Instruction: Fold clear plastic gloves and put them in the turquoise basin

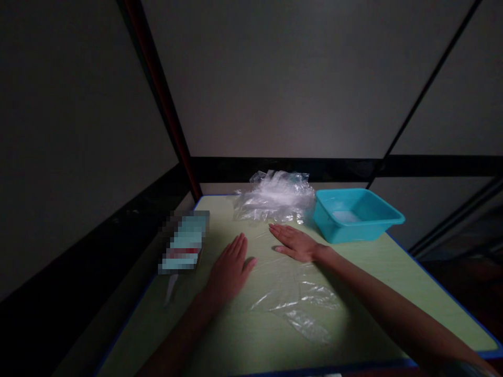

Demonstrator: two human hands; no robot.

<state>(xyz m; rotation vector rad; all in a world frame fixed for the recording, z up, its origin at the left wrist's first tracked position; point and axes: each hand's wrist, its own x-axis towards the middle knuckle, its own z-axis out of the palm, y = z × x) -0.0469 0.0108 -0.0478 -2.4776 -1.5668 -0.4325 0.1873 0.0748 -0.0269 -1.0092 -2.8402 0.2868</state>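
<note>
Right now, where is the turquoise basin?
Head view: the turquoise basin is on the table, at the far right corner, beside the crumpled plastic and beyond the right hand.

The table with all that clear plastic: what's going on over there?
A person has both hands spread flat, palms down, over a thin clear plastic sheet on the pale green table. The left hand and right hand are apart, and neither grips anything. Beyond them lies a crumpled heap of clear plastic, with a turquoise basin to its right. A pixelated item lies at the left edge; I can't tell what it is.
</note>
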